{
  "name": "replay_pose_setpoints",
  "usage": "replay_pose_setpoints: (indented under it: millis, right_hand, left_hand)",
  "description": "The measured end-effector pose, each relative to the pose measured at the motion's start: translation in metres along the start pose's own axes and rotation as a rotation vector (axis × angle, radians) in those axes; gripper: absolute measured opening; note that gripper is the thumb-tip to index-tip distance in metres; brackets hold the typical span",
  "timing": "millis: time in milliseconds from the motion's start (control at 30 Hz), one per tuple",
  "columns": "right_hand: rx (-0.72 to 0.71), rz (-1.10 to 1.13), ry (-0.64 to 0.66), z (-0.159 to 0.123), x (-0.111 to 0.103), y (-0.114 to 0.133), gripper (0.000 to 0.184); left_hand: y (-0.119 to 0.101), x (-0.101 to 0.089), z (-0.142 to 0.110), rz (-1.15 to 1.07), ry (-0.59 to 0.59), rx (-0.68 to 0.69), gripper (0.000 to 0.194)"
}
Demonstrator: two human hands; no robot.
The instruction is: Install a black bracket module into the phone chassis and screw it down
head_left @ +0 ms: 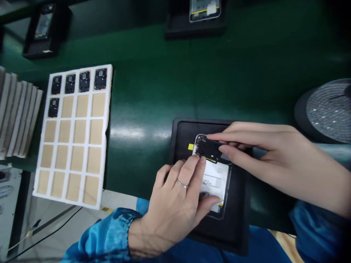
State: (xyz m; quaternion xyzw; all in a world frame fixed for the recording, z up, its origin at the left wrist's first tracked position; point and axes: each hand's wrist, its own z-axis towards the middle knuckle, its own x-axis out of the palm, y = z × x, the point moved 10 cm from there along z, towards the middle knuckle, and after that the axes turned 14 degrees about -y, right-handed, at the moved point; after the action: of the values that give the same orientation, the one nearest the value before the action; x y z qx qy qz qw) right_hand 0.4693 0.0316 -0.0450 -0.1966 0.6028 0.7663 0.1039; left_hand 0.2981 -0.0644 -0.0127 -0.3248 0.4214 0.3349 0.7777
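Note:
An opened phone [216,179] with a white-labelled battery lies in a black tray [186,126]. My right hand [270,153] is closed in a pinch on the right edge of a black cover plate [210,148], which lies over the phone's upper part. From the left, my left hand [175,201], a ring on one finger, grips the phone. Its fingertips press at the plate's lower left edge, and its thumb lies across the battery's lower end. A yellow tab [190,147] sticks out at the phone's upper left.
At left, a white compartment tray [105,146] holds several black plates [100,78] in its upper cells. Stacked white trays [20,117] stand beyond it. Other phones [205,10] rest in black holders at the back. A round grey object [329,109] sits at right.

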Motion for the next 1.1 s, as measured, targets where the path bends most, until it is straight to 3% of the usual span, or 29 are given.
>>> replay_pose_setpoints:
  millis: [367, 700, 1100]
  right_hand:
    - [-0.028, -0.018, 0.029, -0.0025, -0.0028, -0.0025, 0.028]
    - [-0.018, -0.058, -0.045, -0.0010, -0.0047, -0.0048, 0.024]
    - [0.021, -0.065, -0.058, -0.0039, -0.0070, -0.0075, 0.024]
  left_hand:
    - [-0.0049, 0.0056, -0.0060, 0.029, 0.040, -0.044, 0.053]
    - [-0.0020, 0.0036, 0.0005, -0.026, -0.003, -0.056, 0.052]
    - [-0.0070, 0.0093, 0.0033, 0.039, 0.079, -0.013, 0.054]
